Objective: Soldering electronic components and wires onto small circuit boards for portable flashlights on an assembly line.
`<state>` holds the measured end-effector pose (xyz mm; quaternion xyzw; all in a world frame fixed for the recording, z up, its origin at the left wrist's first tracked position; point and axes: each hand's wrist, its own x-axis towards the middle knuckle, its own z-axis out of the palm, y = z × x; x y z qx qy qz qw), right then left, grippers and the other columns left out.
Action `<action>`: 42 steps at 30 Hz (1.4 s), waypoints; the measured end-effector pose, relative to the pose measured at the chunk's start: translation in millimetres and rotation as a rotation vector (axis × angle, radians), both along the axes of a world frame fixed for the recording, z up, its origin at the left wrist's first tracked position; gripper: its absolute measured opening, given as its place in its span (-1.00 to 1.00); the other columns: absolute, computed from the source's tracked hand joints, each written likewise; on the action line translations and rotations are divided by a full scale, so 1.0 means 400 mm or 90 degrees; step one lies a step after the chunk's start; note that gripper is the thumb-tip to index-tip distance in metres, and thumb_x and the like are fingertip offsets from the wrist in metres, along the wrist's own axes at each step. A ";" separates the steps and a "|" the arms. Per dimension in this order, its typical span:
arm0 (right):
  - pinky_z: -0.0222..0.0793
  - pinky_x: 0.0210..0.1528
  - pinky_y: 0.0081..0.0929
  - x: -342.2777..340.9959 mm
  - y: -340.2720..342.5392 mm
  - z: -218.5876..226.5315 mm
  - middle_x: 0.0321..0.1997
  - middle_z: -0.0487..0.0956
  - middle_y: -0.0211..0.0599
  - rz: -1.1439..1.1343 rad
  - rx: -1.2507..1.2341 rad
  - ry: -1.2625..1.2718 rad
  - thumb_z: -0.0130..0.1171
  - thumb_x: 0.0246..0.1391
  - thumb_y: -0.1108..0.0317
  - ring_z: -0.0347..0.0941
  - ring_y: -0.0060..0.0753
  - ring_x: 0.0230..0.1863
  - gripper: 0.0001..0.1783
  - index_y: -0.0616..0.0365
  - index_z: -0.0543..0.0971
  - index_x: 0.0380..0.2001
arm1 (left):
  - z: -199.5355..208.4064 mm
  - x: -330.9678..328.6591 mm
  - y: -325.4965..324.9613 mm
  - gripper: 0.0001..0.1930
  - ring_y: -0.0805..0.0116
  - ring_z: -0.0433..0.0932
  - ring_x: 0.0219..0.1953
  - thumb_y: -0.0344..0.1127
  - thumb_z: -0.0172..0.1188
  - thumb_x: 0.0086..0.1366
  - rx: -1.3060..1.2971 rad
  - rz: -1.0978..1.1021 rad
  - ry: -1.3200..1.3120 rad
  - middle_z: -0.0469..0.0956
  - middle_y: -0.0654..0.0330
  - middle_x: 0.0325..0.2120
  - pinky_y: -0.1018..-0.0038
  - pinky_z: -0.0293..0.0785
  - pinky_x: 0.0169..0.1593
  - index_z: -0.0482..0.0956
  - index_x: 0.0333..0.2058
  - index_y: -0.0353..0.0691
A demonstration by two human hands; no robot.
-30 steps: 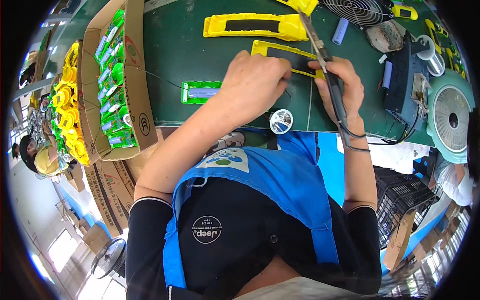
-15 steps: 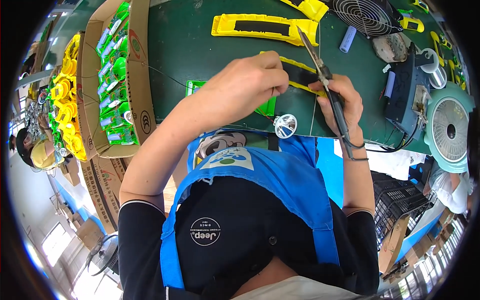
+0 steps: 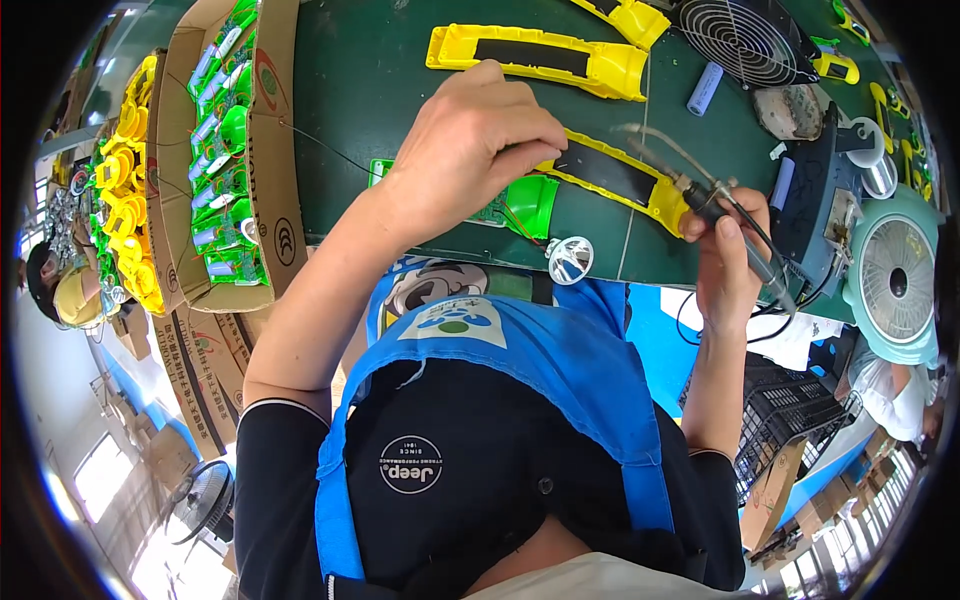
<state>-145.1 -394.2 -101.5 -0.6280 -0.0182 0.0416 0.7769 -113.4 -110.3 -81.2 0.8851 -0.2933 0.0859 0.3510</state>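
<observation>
My right hand [image 3: 735, 245] grips a soldering iron [image 3: 712, 207] by its dark handle, its tip end blurred and pointing up and left. Below it lies a yellow casing half [image 3: 620, 180] with a dark inner strip. The fingers of my left hand [image 3: 475, 150] are pinched together at that casing's left end; what is between them is hidden. Partly covered by my left hand, a green casing [image 3: 532, 205] with wires rests on the bench, and a round silver reflector [image 3: 570, 260] sits at the bench's near edge beside it.
Another yellow casing half [image 3: 540, 58] lies farther back. At right are a battery cell [image 3: 705, 88], a black fan grille [image 3: 745, 40], a blue soldering station [image 3: 808, 205] and a pale green fan [image 3: 895, 280]. A cardboard box [image 3: 275, 150] of green assemblies stands at left.
My right hand has moved right and down with the soldering iron, away from the yellow casing, and the iron leans more to the left. My left hand has shifted slightly up and left.
</observation>
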 end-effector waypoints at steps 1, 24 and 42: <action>0.36 -0.26 -0.52 0.001 -0.007 0.001 -0.42 0.48 -0.20 0.013 0.007 0.049 0.18 0.09 0.29 0.43 -0.46 -0.38 -0.67 0.29 0.36 -0.21 | 0.001 -0.002 -0.001 -0.85 0.37 0.35 -0.46 -0.48 0.30 0.02 0.000 0.001 0.001 0.50 0.29 -0.49 0.44 0.30 -0.31 0.60 -0.37 -0.18; 0.41 -0.49 -0.65 0.048 0.031 0.003 -0.54 0.54 -0.19 0.075 -0.154 0.150 0.17 0.07 0.34 0.49 -0.50 -0.56 -0.74 0.34 0.43 -0.30 | 0.005 0.054 -0.045 -0.95 0.42 0.37 -0.26 -0.33 0.23 0.05 0.372 -0.066 -0.035 0.44 0.33 -0.51 0.41 0.20 -0.10 0.63 -0.49 -0.11; 0.51 -0.44 -0.52 0.040 0.003 -0.010 -0.48 0.55 -0.12 0.067 -0.123 0.101 0.16 0.08 0.40 0.52 -0.41 -0.53 -0.73 0.38 0.40 -0.24 | 0.007 0.056 -0.047 -0.94 0.41 0.37 -0.27 -0.33 0.25 0.03 0.394 -0.069 -0.027 0.47 0.33 -0.51 0.41 0.18 -0.11 0.64 -0.48 -0.11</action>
